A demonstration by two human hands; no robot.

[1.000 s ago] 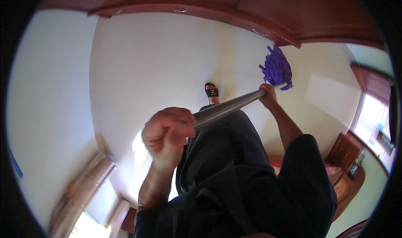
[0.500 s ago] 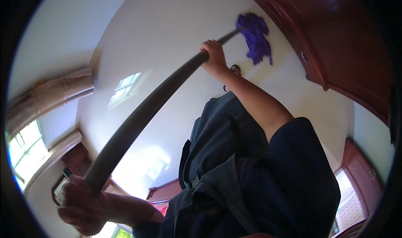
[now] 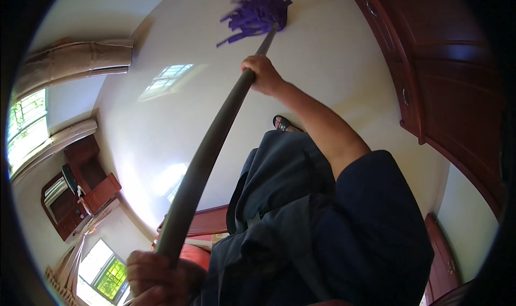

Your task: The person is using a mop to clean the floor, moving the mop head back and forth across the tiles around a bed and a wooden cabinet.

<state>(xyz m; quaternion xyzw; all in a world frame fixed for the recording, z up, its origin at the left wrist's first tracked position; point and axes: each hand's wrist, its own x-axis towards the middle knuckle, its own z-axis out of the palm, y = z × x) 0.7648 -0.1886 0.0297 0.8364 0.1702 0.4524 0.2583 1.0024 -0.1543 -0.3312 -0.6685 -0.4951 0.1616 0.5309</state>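
A mop with a long dark handle [image 3: 207,155] stretches from the lower left to the far side of the floor. My left hand [image 3: 161,278] is wrapped round the near end of that handle. Farther along, toward the mop head, my right hand [image 3: 262,76] grips the same handle with fingers closed. The purple strip mop head [image 3: 258,13] rests on the pale floor [image 3: 322,53], its strips fanned out to the left. Part of the left hand is in shade and its wrist is hard to make out.
A dark red wooden cabinet [image 3: 446,96] with metal handles lines the right side. Rolled-up curtains [image 3: 75,64] and a window [image 3: 27,123] are on the left. A mirrored wooden dresser [image 3: 102,193] stands at lower left. My sandalled foot [image 3: 285,124] is on the floor.
The mop head has swept left, and its strips now trail leftward. The handle stands steeper in view; my left hand has shifted right and my right hand slightly left. Both keep their grip.
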